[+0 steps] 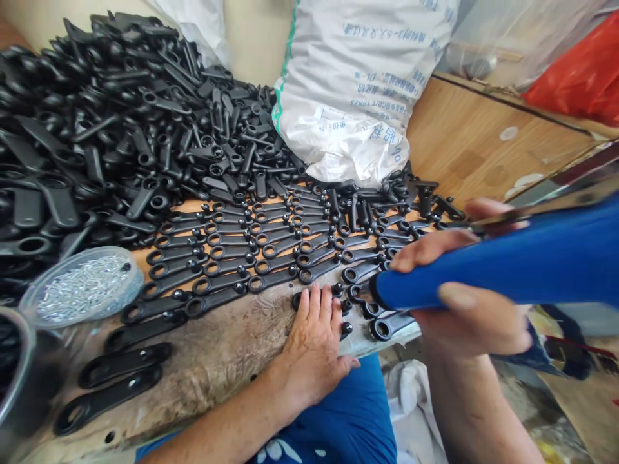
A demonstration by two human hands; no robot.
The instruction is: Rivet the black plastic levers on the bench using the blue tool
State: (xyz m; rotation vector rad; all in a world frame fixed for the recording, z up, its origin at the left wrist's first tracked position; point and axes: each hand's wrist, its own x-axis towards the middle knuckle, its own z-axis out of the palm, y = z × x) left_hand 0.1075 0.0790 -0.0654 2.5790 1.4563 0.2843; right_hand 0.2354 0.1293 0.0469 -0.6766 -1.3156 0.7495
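My left hand lies flat with fingers stretched over a few black plastic crank handles near the front of the bench. Their ring ends are mostly hidden beneath it. In my right hand is a blue electric screwdriver, held at a slant with its dark nose pointing left and down. That nose is close over the ring of a handle; whether it touches cannot be seen. Just below it lies another black handle. Rows of similar handles, each with a ring at one end, cover the bench behind my hands.
A large heap of black handles rises at the back left. A clear tub of small silvery screws stands at the left, beside a clear-rimmed container. Behind the rows is a white printed sack, and a wooden panel borders the right.
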